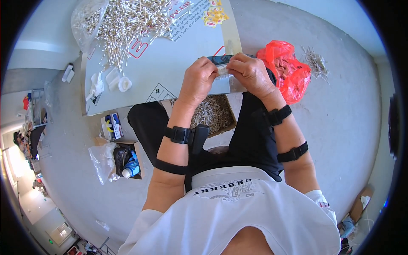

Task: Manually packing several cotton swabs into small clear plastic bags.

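A heap of white cotton swabs lies on the flat cardboard sheet on the floor. A red plastic bag sits to the right. A cardboard box of small sticks rests between the knees. A white roll lies near the sheet's left edge.

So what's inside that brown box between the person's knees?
The cardboard box is packed with thin pale sticks. The left forearm and a black strap device cover its near corner, so that part stays hidden.
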